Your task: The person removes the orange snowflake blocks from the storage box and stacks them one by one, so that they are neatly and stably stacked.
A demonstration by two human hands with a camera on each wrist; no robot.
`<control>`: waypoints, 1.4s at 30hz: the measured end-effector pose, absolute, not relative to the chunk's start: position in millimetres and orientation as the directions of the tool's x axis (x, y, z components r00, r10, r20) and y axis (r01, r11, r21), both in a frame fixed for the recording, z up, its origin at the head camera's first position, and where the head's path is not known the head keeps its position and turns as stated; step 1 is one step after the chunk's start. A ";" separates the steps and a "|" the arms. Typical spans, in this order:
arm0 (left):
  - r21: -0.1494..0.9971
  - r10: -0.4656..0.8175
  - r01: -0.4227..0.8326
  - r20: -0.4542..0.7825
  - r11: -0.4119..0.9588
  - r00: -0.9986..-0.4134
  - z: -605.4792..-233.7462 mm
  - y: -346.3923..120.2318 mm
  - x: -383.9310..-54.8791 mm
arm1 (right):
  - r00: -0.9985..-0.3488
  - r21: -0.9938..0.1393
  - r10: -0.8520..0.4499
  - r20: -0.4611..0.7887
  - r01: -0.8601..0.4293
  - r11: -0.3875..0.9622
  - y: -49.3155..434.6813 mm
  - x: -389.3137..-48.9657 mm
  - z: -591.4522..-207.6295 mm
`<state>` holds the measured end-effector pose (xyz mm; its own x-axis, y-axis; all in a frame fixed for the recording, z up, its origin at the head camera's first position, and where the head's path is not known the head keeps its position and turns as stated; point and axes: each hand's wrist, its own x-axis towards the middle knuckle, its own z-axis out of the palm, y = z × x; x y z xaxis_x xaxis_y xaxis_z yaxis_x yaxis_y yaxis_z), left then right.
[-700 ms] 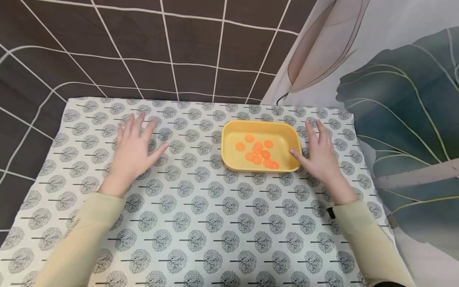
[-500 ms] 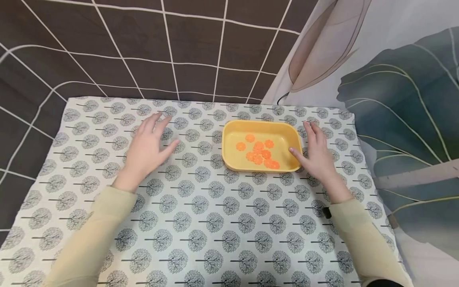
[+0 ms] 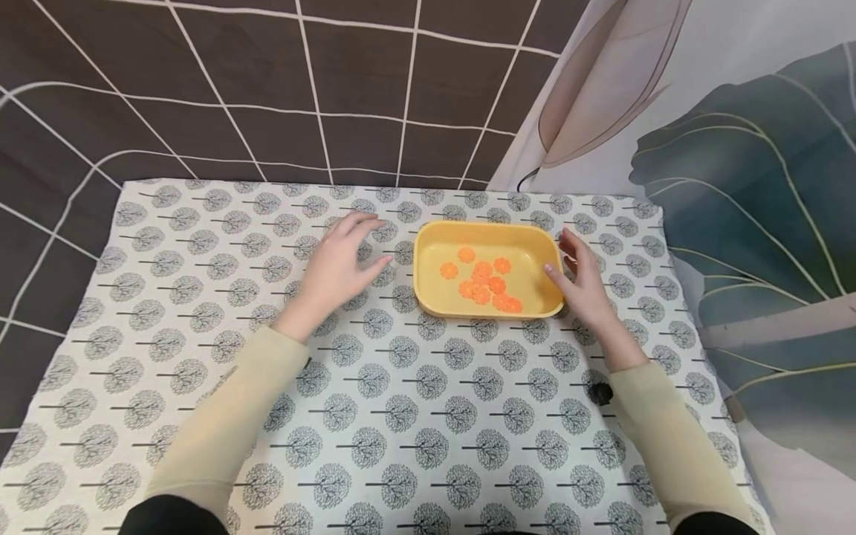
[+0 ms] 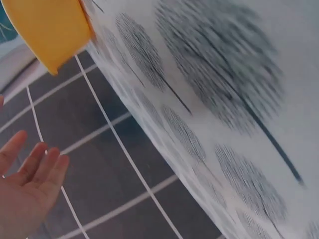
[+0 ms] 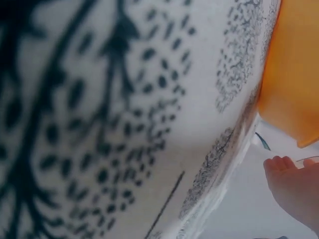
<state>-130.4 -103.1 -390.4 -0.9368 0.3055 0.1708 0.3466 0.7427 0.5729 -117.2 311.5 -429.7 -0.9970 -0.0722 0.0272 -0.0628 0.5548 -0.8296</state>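
A yellow rectangular tub point(image 3: 423, 303) stands on the cloth in the head view. Several orange flower-shaped pieces point(image 3: 497, 284) lie loose on its bottom, some overlapping. To the left of the tub is my left hand point(image 3: 339, 264), palm turned toward it, thumb and fingers spread with nothing held. My right hand point(image 3: 587, 286) is at the tub's right end, fingers outside the wall and thumb appearing over the rim. In the right wrist view, a small gap seems to part this hand point(image 5: 291, 186) from the tub point(image 5: 294, 84). Whether the thumb touches the rim cannot be told.
A white cloth point(image 3: 374, 472) printed with grey trees covers the table. Behind it hangs a dark fabric point(image 3: 361, 82) with white grid lines. A leaf-patterned curtain point(image 3: 742, 215) borders the right side, with a short black cable point(image 3: 527, 178) near the back edge.
My left hand has moved right, toward the tub, and turned its palm inward. The right hand has shifted slightly and its fingers have bent a little at the tub's end. The tub stays in place.
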 end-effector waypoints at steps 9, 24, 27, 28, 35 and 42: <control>0.621 0.395 0.384 0.129 0.683 -0.910 -392.9 -63.7 -140.2 | -0.992 -0.910 -0.044 -0.115 0.087 0.404 316.9 -119.0 -432.1; 0.704 0.584 0.457 0.072 0.544 -0.808 -403.8 -26.9 -172.8 | -0.966 -0.976 -0.141 -0.215 0.207 0.070 323.4 -118.9 -441.1; 0.700 0.636 0.475 0.039 0.533 -0.771 -403.5 -22.1 -181.4 | -0.960 -0.973 -0.159 -0.229 0.231 0.010 327.0 -118.3 -445.0; 0.697 0.653 0.481 0.024 0.532 -0.757 -403.5 -20.2 -184.7 | -0.959 -0.972 -0.163 -0.231 0.234 -0.003 328.7 -118.2 -446.3; 0.692 0.786 0.548 -0.046 0.470 -0.616 -405.1 -8.2 -205.0 | -0.953 -0.964 -0.207 -0.222 0.246 -0.097 337.2 -119.6 -455.6; 0.699 0.847 0.564 -0.114 0.439 -0.519 -407.8 0.3 -215.5 | -0.941 -0.954 -0.237 -0.241 0.275 -0.123 339.8 -121.3 -458.9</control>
